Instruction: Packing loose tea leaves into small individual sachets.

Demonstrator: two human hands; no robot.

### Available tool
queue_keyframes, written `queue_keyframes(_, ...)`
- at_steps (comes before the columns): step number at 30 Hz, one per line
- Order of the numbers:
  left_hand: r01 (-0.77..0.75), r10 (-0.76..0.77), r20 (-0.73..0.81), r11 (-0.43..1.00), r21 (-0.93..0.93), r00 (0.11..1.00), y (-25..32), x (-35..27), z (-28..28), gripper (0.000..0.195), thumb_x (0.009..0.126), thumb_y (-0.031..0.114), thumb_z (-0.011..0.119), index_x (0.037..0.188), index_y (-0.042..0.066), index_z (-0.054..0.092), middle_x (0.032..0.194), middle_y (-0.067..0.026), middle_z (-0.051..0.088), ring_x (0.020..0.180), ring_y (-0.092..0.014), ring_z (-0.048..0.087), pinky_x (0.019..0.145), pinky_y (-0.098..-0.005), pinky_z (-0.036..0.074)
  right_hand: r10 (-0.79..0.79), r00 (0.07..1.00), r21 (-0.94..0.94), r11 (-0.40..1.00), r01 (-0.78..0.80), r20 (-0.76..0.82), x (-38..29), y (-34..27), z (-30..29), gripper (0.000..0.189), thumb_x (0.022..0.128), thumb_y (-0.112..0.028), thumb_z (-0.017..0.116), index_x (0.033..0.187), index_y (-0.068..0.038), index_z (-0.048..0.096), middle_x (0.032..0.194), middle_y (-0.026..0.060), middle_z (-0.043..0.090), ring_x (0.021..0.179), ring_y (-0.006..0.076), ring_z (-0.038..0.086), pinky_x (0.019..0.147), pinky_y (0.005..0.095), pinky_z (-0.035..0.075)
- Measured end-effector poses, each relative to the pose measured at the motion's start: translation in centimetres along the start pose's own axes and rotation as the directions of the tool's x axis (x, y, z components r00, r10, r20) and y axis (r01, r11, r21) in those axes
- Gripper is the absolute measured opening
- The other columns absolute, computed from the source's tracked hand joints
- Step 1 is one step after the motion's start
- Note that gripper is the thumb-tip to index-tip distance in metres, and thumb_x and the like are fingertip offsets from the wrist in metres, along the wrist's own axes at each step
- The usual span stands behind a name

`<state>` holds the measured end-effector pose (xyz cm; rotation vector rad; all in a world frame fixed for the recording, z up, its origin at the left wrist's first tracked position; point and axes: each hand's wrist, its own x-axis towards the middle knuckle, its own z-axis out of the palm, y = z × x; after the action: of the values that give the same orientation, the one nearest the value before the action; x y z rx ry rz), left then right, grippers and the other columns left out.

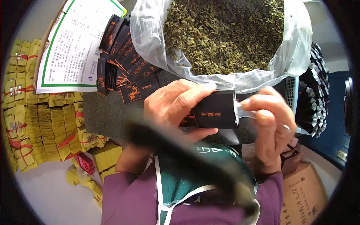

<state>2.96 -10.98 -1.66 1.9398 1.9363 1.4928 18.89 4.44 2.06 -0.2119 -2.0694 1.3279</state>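
Note:
My left hand (180,104) is closed around a small black paper packet (218,111) with orange print, held sideways over the dark tabletop (104,112). The packet's right end shows a pale, silvery edge. There the fingertips of my right hand (270,112) touch or pinch that end; a shiny metal piece, perhaps a spoon handle, shows at this hand's fingers, its kind unclear. Just beyond both hands lies a large clear plastic bag (239,81) full of dried green leaves (225,36), its rim folded outward. More black packets (135,62) lie in a heap beyond my left hand.
Yellow packets bundled with red ties (21,90) are stacked at the left, beside a printed sheet with a green border (70,47). Black packets with silvery ends (313,95) stand at the right, next to a light blue plastic basket (295,98). A cardboard box (303,194) sits lower right.

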Motion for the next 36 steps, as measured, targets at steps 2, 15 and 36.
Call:
queue_keyframes(2, -0.025, 0.025, -0.008, 1.0, -0.018, 1.0, 0.0, 0.8, 0.2, 0.077, 0.056, 0.02, 0.094, 0.122, -0.001, 0.06, 0.099, -0.0159, 0.066, 0.083, -0.028, 0.066, 0.071, -0.0357, 0.054, 0.13, 0.991, 0.166, 0.977, -0.133, 0.025, -0.1, 0.6, 0.6, 0.021, 0.098, -0.014, 0.056, 0.095, 0.004, 0.066, 0.08, 0.0076, 0.064, 0.062, 0.0106, 0.05, 0.057, 0.0253, 0.042)
queue_keyframes(15, 0.215, -0.254, -0.065, 0.91, -0.354, 0.965, -1.0, 0.9, 0.9, 0.069, 0.06, 0.018, 0.093, 0.116, 0.0, 0.058, 0.1, -0.0152, 0.064, 0.089, -0.025, 0.063, 0.08, -0.0338, 0.05, 0.035, 0.99, 0.325, 0.943, -0.077, 0.135, 1.2, 2.2, -1.2, 0.025, 0.09, -0.017, 0.065, 0.098, 0.006, 0.066, 0.077, 0.0065, 0.06, 0.071, 0.0132, 0.052, 0.065, 0.0274, 0.041)
queue_keyframes(36, 0.121, -0.131, -0.014, 0.945, -0.303, 0.991, -0.1, 2.6, -1.1, 0.054, 0.073, 0.019, 0.086, 0.115, -0.002, 0.06, 0.1, -0.0162, 0.064, 0.088, -0.027, 0.064, 0.077, -0.0345, 0.051, 0.291, 0.951, 0.306, 0.9, -0.31, 0.107, 3.0, 0.7, -0.3, 0.036, 0.104, -0.024, 0.048, 0.078, -0.001, 0.055, 0.062, 0.0026, 0.051, 0.051, 0.0066, 0.042, 0.047, 0.0233, 0.031)
